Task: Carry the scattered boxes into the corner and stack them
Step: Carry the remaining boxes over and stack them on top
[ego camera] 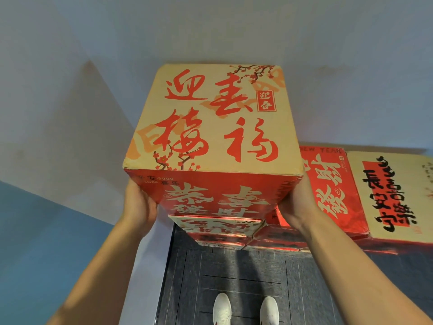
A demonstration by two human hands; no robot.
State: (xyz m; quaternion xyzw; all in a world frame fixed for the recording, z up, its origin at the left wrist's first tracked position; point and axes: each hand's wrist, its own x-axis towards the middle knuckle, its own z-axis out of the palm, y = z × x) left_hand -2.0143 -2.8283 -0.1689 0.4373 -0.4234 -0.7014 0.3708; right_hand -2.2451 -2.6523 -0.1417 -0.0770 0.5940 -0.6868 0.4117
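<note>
A large box (210, 118) with a cream top, red calligraphy and red sides is at the top of a stack in the corner. My left hand (138, 202) presses its left side and my right hand (294, 202) presses its right side; the fingers run along the box's sides, mostly out of sight. Directly beneath it is another box (218, 225) with a cream top, and more red boxes lie under that one. I cannot tell whether the top box rests on the stack or hangs just above it.
To the right, against the wall, stands a lower stack topped by a red box (328, 184) and a cream box with black characters (393, 195). Pale walls meet behind the corner stack. My white shoes (246, 310) stand on dark grey floor tiles (234, 273).
</note>
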